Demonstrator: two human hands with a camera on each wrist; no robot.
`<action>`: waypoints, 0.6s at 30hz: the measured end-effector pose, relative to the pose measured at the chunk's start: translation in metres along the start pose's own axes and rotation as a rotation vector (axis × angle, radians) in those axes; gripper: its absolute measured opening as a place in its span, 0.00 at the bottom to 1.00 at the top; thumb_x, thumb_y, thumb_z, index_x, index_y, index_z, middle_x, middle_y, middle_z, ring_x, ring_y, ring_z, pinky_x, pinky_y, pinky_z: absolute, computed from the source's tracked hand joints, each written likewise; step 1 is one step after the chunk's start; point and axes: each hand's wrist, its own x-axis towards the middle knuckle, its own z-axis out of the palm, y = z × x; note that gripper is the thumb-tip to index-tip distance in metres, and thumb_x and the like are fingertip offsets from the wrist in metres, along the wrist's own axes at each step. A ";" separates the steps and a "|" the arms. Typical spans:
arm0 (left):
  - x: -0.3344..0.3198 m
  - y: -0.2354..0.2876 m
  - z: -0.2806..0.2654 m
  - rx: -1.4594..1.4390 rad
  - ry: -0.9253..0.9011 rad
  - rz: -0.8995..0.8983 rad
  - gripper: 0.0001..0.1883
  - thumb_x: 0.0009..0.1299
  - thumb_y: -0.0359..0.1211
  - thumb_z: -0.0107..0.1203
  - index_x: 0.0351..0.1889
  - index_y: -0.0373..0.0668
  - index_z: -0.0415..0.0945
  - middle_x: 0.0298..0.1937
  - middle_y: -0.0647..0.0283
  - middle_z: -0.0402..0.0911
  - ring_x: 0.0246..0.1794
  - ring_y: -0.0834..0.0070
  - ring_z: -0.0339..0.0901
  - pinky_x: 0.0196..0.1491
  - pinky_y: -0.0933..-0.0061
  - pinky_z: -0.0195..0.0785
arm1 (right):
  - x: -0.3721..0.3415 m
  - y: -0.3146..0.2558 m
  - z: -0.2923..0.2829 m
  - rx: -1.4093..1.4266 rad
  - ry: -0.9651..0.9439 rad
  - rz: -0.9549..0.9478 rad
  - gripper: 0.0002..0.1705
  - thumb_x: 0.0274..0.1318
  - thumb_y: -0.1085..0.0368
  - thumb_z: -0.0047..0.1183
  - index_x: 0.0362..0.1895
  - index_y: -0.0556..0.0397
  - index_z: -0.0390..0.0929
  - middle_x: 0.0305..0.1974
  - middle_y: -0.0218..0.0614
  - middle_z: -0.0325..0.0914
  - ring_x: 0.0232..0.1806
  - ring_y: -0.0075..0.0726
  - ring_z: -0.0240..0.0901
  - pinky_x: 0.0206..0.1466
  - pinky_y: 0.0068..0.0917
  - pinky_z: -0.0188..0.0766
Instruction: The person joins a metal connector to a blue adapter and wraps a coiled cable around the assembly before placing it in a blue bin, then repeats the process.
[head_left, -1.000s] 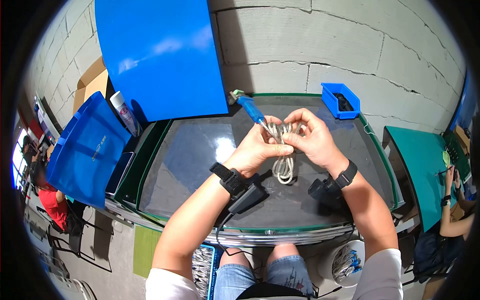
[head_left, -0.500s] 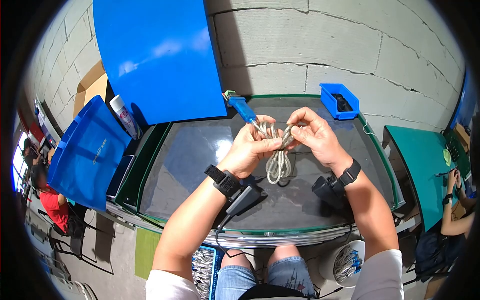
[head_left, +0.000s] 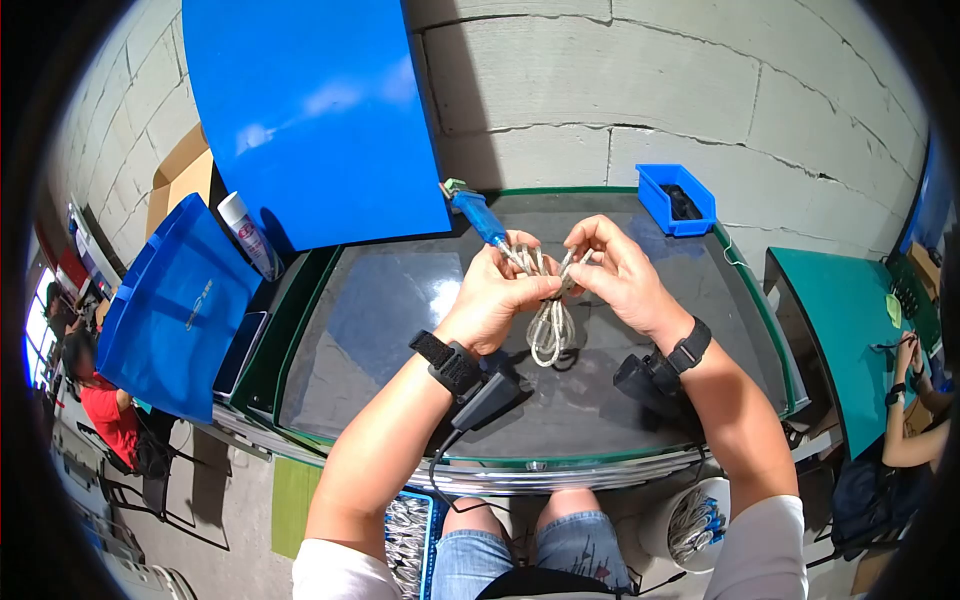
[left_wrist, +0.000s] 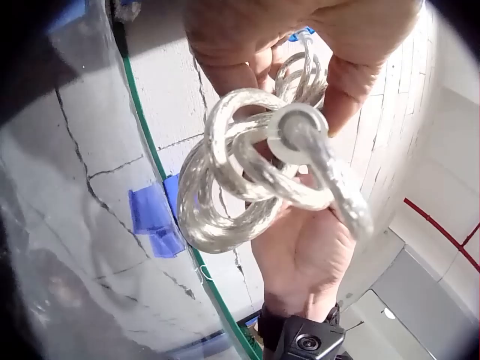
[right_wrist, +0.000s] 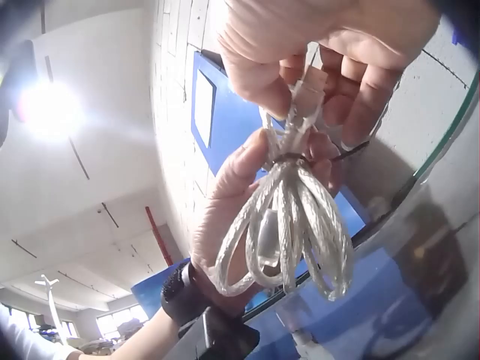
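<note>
A coiled, clear-jacketed silvery cable (head_left: 548, 345) hangs in loops below both hands. My left hand (head_left: 492, 298) grips the bundle near its upper part, thumb across it; the blue connector (head_left: 478, 215) sticks out up and left of that hand. My right hand (head_left: 628, 285) pinches the cable's upper right side with thumb and fingers. In the right wrist view a thin dark tie (right_wrist: 289, 159) circles the gathered loops (right_wrist: 289, 225), beneath the right hand's fingers. A white round collar (left_wrist: 298, 133) on the cable shows in the left wrist view. Fingers partly hide the bundle's middle.
On the dark-topped table (head_left: 380, 400) a blue bin (head_left: 655, 200) with black items stands back right. A spray can (head_left: 250, 235) and blue container (head_left: 180, 310) are at left. Below are a blue basket (head_left: 432, 540) and white bucket (head_left: 655, 540) of cables. People sit at both sides.
Both hands and the cable bundle have shifted slightly left, the blue connector moving left too. My right fingers have moved about the bundle's upper part, and the hanging loops have turned.
</note>
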 end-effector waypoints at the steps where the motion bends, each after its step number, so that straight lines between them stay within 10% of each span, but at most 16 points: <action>1: 0.000 0.000 0.001 -0.001 0.000 0.000 0.22 0.56 0.23 0.62 0.46 0.42 0.63 0.38 0.62 0.77 0.35 0.74 0.78 0.38 0.71 0.74 | 0.000 0.000 0.001 0.000 0.000 0.001 0.13 0.55 0.66 0.55 0.41 0.55 0.67 0.37 0.28 0.67 0.36 0.19 0.65 0.38 0.19 0.71; 18: 0.001 -0.003 0.004 -0.070 -0.024 0.008 0.23 0.61 0.24 0.54 0.54 0.37 0.60 0.45 0.57 0.75 0.42 0.67 0.78 0.46 0.64 0.74 | 0.000 -0.001 0.000 0.109 -0.012 -0.057 0.15 0.51 0.74 0.49 0.45 0.55 0.64 0.38 0.30 0.62 0.39 0.20 0.64 0.41 0.21 0.71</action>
